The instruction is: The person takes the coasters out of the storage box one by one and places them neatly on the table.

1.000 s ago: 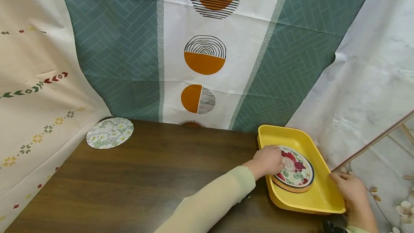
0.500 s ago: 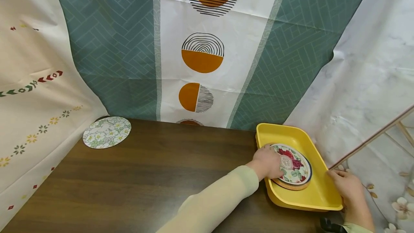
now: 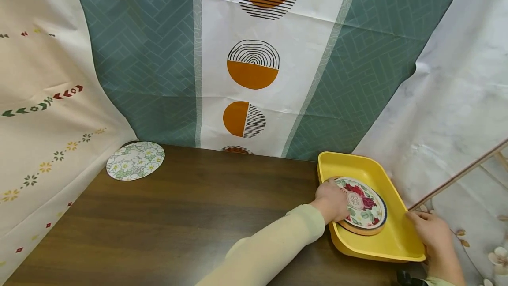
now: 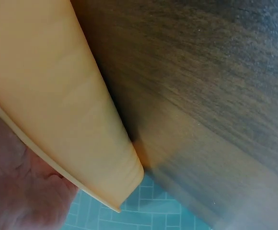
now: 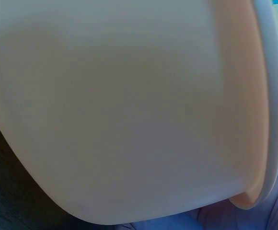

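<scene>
In the head view, a yellow plastic tub (image 3: 397, 242) stands at the right of the table. Inside it lies a stack of round flat pieces, likely trivets, with a red-flowered white trivet (image 3: 363, 211) on top and a tan edge below. My left hand (image 3: 332, 200) reaches over the tub's left rim and touches the stack's left edge; its fingertips are mostly hidden. At the opposite rim, my right hand (image 3: 432, 235) grips the tub. The left wrist view has the tub's outer wall (image 4: 57, 96) beside the palm; the right wrist view is filled by its wall (image 5: 129, 120).
A pale round piece with white flowers (image 3: 136, 161) lies at the back left corner of the dark wooden table (image 3: 178, 220), a dark edge showing behind it. Patterned cloths (image 3: 258, 74) hang at the back and both sides, close to the tub's right side.
My left hand has drawn back slightly, from over the red-flowered trivet to its left edge. The stack and the tub stay put, and my right hand keeps its grip.
</scene>
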The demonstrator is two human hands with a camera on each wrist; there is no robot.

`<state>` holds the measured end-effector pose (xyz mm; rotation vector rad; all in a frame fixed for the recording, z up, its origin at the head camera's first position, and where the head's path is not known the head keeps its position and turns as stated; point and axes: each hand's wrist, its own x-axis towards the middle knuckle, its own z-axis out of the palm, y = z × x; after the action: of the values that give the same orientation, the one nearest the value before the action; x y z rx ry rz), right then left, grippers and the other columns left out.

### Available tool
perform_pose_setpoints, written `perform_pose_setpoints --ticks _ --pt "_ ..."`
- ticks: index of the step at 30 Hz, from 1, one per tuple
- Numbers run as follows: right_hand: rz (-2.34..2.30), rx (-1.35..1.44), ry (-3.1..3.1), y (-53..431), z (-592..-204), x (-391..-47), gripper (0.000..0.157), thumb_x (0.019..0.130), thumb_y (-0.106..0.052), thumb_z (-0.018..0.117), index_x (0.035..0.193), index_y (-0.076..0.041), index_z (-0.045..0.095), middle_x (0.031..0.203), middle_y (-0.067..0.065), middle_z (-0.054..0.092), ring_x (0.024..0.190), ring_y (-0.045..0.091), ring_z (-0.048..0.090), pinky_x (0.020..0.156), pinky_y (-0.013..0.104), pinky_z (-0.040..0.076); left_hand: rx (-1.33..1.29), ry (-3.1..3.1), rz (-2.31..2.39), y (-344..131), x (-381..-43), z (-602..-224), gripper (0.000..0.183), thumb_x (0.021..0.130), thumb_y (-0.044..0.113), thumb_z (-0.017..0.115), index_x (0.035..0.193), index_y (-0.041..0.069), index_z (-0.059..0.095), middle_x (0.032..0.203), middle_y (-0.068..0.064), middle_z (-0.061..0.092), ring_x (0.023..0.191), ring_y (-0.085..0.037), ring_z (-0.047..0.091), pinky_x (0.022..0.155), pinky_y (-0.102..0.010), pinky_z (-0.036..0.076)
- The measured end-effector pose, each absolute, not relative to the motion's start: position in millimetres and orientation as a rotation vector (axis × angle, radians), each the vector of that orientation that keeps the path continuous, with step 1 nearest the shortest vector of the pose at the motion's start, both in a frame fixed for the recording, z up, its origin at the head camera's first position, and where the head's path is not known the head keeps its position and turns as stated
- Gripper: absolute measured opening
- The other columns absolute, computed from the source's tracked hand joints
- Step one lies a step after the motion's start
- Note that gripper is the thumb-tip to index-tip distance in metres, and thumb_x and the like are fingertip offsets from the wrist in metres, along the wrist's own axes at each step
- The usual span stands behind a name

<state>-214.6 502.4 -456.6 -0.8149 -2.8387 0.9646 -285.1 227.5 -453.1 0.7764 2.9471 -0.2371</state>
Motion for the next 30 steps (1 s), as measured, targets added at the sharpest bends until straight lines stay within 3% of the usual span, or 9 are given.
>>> perform_pose_setpoints --ticks 2,4,7,13,23,30 --pt "0.987 -0.812 -2.835 503.9 -456.9 -214.6 0.064 0.112 -0.036 0.057 0.137 0.023 0.058 0.149 0.047 0.042 0.116 0.056 0.057 0.077 0.05 0.063 0.761 2.944 -0.233 228.9 -285.2 -453.0 0.043 0.105 0.07 0.057 0.127 0.041 0.081 0.133 0.005 0.061 0.116 -0.011 0.048 0.096 -0.026 0.047" --pt "0.994 -0.804 -2.846 504.4 -456.8 -214.8 0.065 0.113 -0.036 0.055 0.14 0.023 0.057 0.16 0.046 0.036 0.131 0.06 0.052 0.091 0.057 0.062 0.739 2.94 -0.213 229.9 -285.7 -453.2 0.039 0.106 0.065 0.059 0.126 0.039 0.08 0.13 0.004 0.061 0.115 -0.011 0.047 0.097 -0.026 0.046" --pt "0.982 -0.806 -2.858 505.4 -457.2 -214.5 0.066 0.112 -0.037 0.055 0.141 0.023 0.056 0.161 0.047 0.034 0.134 0.061 0.049 0.101 0.064 0.057 0.746 2.937 -0.184 230.6 -285.9 -454.0 0.034 0.106 0.058 0.062 0.125 0.036 0.08 0.127 0.005 0.062 0.115 -0.013 0.046 0.099 -0.026 0.045" --pt "0.969 -0.783 -2.874 507.1 -455.6 -212.1 0.069 0.112 -0.038 0.055 0.142 0.024 0.054 0.144 0.048 0.045 0.117 0.058 0.058 0.086 0.058 0.062 0.826 2.938 -0.239 231.3 -286.3 -455.0 0.031 0.109 0.052 0.061 0.132 0.037 0.077 0.132 0.011 0.066 0.124 -0.016 0.045 0.102 -0.027 0.046" --pt "1.003 -0.82 -2.867 506.2 -455.0 -212.9 0.073 0.114 -0.041 0.052 0.147 0.025 0.049 0.162 0.046 0.026 0.129 0.061 0.047 0.099 0.066 0.057 0.957 3.009 -0.253 224.7 -285.1 -455.7 0.054 0.113 0.05 0.055 0.159 0.022 0.057 0.143 0.001 0.053 0.118 -0.012 0.051 0.104 -0.025 0.052" --pt "0.968 -0.813 -2.864 503.8 -453.6 -213.0 0.071 0.113 -0.039 0.054 0.144 0.025 0.052 0.143 0.045 0.044 0.118 0.058 0.056 0.088 0.06 0.061 0.986 3.032 -0.054 219.1 -291.1 -458.5 0.058 0.113 0.048 0.057 0.161 0.017 0.056 0.151 0.003 0.053 0.125 -0.007 0.051 0.104 -0.021 0.052"
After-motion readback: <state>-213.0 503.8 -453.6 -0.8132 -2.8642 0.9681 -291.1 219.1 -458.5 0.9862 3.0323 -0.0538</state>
